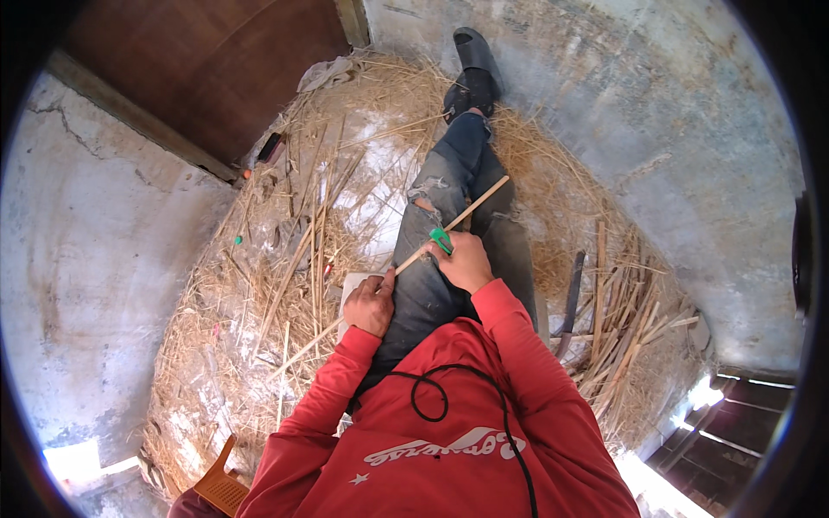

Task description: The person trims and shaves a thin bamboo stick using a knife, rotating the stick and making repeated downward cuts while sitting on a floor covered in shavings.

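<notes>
1. Weathered grey walls (673,112) surround a floor (380,164) strewn with straw-like strips, and a brown door panel (216,78) stands at the upper left.
2. Across the person's lap, a thin stick (477,205) runs on a slant, from low at the left, over the dark jeans (423,298), to a free end at the upper right.
3. Left hand (370,306): back turned up, fingers curled around the stick beside the left thigh, so that the stick passes beneath the palm and shows again below it. Its forearm, in a red sleeve (332,380), rises from the lower edge with the elbow bent outward.
4. Right hand (466,262): closed on a small green tool (441,240), which sits against the stick farther up, above the thighs. The knuckles are turned up and the wrist is angled inward, while the forearm slants up and leftward from the lower right. How the hidden fingers lie cannot be told.
5. Both hands are near each other along the stick, the right one higher and farther from the body.
6. Stretched forward, the legs end in dark shoes (477,65) close together by the wall.
7. At the right lies a pile of split sticks (626,332), with a dark curved strip (572,293) just beside it.
</notes>
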Motion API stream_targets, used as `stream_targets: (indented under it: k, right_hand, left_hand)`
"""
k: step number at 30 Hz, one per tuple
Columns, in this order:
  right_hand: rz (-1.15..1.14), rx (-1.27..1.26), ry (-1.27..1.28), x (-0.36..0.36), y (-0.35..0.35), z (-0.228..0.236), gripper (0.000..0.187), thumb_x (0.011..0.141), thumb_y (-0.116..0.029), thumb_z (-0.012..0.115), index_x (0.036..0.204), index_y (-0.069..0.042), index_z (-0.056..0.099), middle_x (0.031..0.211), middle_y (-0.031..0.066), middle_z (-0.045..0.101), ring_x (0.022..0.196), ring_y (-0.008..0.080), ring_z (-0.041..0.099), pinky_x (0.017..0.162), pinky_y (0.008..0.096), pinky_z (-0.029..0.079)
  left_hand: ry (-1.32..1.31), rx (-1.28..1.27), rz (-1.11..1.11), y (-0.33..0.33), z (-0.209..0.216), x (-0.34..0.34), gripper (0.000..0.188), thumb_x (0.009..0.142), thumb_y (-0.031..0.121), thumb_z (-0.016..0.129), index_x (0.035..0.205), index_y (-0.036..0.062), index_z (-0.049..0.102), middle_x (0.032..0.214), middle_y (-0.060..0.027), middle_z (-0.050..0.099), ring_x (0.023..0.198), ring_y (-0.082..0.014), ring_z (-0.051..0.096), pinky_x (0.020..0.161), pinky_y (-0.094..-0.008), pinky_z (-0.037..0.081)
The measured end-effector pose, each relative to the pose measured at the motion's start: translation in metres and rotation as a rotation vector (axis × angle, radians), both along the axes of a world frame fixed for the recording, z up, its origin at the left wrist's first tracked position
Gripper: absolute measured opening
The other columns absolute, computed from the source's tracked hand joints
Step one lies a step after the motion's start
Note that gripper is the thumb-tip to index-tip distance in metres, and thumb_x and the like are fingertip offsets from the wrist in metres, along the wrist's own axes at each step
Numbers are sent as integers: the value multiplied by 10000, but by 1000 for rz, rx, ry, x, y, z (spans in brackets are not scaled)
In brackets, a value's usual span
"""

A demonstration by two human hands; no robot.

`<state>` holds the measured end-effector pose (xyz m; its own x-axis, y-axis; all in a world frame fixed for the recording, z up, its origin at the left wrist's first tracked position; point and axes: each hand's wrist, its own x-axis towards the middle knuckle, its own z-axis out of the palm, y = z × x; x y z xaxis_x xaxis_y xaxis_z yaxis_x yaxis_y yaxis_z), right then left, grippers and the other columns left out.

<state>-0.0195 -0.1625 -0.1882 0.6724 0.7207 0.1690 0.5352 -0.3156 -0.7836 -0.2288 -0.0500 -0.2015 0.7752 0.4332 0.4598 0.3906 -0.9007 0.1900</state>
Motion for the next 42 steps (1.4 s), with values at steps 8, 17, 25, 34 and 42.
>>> stream_targets:
  k: [8,17,25,34,42]
  right_hand:
    - [499,21,216,-6,-28,53,207,886,-211,811,875,-13,753,734,110,705,703,199,695,675,341,522]
    - [-1292,842,435,137,-114,47,91,992,-128,622,1056,-65,633,660,3,508,505,120,480,461,309,384]
    - [-609,107,289,63,-91,39,296,938,-339,771,888,-48,758,649,14,628,568,95,541,515,326,401]
    - [-73,243,259,-30,10,38,304,930,-303,783,847,-15,728,668,94,656,597,204,593,612,362,492]
    - [-734,674,652,49,-32,64,183,964,-247,741,863,-95,734,601,-34,528,499,80,490,467,288,382]
  left_hand:
    - [120,-114,45,-5,9,9,388,893,89,630,1235,221,755,897,-6,667,656,-261,691,567,-420,561]
    - [29,-154,58,-4,11,5,307,917,128,659,1186,218,779,852,-11,675,637,-267,685,563,-422,552]
    - [-38,-299,97,-6,34,16,208,935,189,698,1116,208,799,831,-48,684,623,-315,677,563,-440,536]
    - [-59,-220,55,-13,70,24,315,889,94,692,1171,196,787,875,-59,697,677,-296,689,592,-418,541]
    - [-159,-235,69,-5,75,21,281,902,56,709,1156,140,796,827,-65,691,649,-259,664,577,-376,517]
